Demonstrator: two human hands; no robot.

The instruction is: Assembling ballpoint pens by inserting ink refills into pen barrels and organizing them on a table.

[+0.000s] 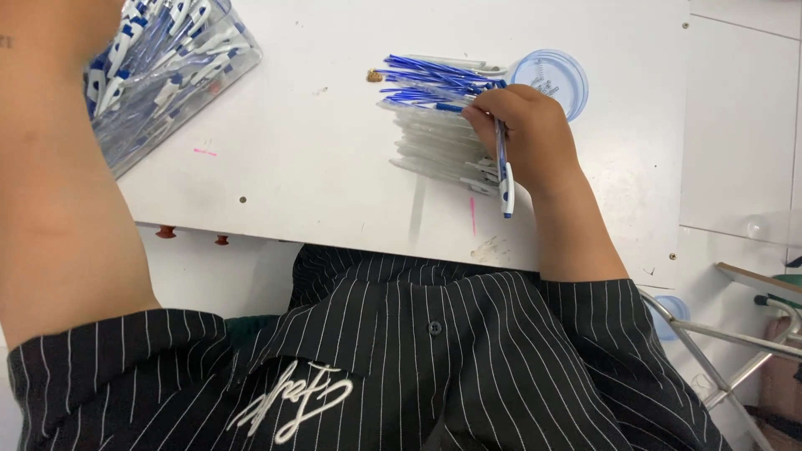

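Right hand (528,134) fingers pinched on a blue-and-white pen (504,171), tip toward the body, over the row of clear pen barrels (439,150) lying parallel on the white table (292,150), likely for easy counting. Blue refills (430,79) stacked above. Round translucent lid (555,75) beside. Clear plastic bin of pens (167,58) upper left. Left hand out of view, fingers can't tell.

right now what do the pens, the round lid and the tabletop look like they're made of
Pens: seemingly plastic, clear and frosted barrels, some with blue refills showing through; the right hand grips one with a blue and white clip.
Round lid: translucent bluish plastic, glossy, with a see-through rim.
Tabletop: smooth matte white board, possibly laminate, with screws and scuffs.
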